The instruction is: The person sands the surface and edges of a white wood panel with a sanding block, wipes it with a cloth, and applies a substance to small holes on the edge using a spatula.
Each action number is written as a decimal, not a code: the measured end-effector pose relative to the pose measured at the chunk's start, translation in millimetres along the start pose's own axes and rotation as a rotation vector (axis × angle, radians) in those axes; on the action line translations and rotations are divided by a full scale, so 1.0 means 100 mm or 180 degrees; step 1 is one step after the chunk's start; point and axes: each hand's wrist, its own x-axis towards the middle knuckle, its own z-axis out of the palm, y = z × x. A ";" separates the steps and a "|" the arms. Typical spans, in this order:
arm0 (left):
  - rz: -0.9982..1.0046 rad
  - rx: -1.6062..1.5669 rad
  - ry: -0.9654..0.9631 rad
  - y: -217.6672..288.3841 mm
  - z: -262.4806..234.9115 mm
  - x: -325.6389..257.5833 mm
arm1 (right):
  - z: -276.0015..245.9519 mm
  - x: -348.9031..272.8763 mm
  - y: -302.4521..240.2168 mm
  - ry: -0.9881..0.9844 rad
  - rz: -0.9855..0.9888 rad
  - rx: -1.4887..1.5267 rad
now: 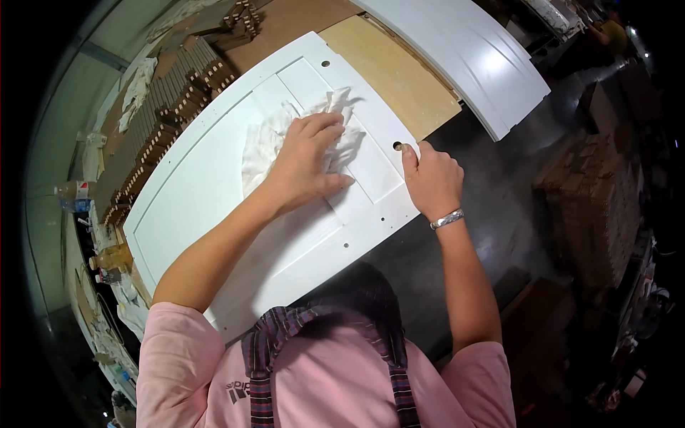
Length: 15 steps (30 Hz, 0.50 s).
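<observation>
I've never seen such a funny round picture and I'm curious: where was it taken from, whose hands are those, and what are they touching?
There's no robot here, just a person with bare hands. The one picture comes from a wide, bendy-looking camera worn on that person's head, looking down, so straight edges curve. A big white panel lies in front. The left hand rests on a crumpled white cloth on it; I can't tell whether it's pinching the cloth. The right hand has its grip on the panel's edge, beside a small hole.
</observation>
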 end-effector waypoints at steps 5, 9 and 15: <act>-0.0130 0.0281 -0.0117 0.09 0.01 0.01 | -0.02 0.00 0.02 -0.0026 0.0030 0.0010; -0.0087 0.0039 -0.0128 0.01 0.00 -0.02 | 0.00 0.01 0.01 -0.0002 0.0006 -0.0036; 0.0305 -0.0094 0.0103 0.07 0.07 -0.08 | 0.01 0.01 -0.01 -0.0024 0.0080 -0.0202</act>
